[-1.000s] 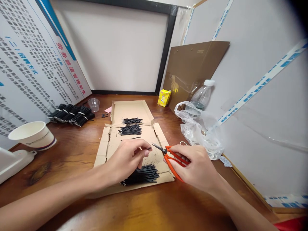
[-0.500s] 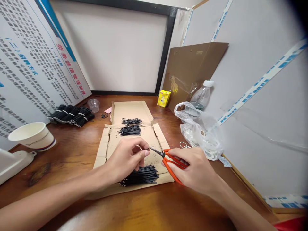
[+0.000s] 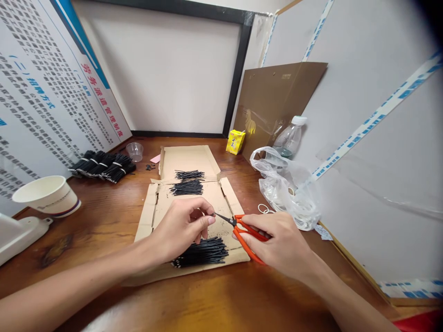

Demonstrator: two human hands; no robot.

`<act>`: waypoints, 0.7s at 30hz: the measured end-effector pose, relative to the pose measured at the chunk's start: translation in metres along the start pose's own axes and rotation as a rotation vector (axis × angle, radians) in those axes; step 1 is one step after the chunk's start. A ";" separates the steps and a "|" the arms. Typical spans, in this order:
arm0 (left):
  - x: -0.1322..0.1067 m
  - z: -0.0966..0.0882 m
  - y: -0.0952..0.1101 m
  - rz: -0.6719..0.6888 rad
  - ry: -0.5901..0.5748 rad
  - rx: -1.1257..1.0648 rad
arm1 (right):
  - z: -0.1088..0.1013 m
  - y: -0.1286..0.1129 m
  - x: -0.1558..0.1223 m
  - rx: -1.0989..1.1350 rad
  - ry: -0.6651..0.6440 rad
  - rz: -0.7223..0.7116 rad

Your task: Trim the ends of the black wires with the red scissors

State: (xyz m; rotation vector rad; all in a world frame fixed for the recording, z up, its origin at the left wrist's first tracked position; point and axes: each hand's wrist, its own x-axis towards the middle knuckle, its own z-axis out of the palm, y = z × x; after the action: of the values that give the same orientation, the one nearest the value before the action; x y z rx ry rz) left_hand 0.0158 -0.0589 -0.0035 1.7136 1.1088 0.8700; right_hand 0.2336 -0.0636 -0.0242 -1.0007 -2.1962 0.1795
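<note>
My left hand is closed in a pinch over the cardboard; a tiny dark bit shows at its fingertips, too small to name. Wrapped round the orange handles of a pair of scissors is my right hand. The dark pointed blades reach left to the left fingertips, and they look nearly closed. Below the left hand lies a large pile of thin black sticks, partly hidden by that hand. Two smaller piles, a nearer one and a farther one, rest beyond on the flattened cardboard box.
Banded black bundles, a paper cup and a clear plastic cup stand at left. On the right are a plastic bag, a bottle and white rubber bands. A yellow carton is at the back.
The scissors have turned very slightly in my right hand, their blades seeming a little more closed. My left hand stays in place.
</note>
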 end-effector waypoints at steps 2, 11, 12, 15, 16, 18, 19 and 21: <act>0.000 0.000 0.000 0.004 0.002 -0.003 | 0.000 0.000 0.000 0.005 0.002 0.004; 0.000 -0.002 -0.002 0.010 -0.005 0.045 | -0.002 -0.002 0.002 0.026 -0.011 0.006; 0.000 -0.002 -0.003 0.008 -0.010 0.057 | -0.002 -0.002 0.002 0.025 -0.020 -0.005; 0.000 -0.002 -0.004 0.008 -0.020 0.071 | -0.002 -0.002 0.001 0.008 -0.021 -0.014; -0.001 -0.002 -0.004 0.010 -0.020 0.070 | -0.002 -0.001 0.001 0.003 -0.018 -0.017; -0.001 -0.002 -0.003 0.015 -0.019 0.062 | -0.003 -0.001 0.001 -0.005 -0.019 -0.020; -0.001 -0.002 -0.003 0.018 -0.018 0.059 | -0.003 -0.001 0.001 -0.006 -0.018 -0.021; -0.001 -0.003 -0.002 0.030 -0.018 0.059 | -0.003 -0.001 0.002 -0.004 -0.016 -0.019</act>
State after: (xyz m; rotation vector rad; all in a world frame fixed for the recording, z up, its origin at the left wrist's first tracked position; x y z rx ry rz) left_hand 0.0123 -0.0584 -0.0049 1.7875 1.1099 0.8464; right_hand 0.2345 -0.0634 -0.0207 -0.9830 -2.2202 0.1754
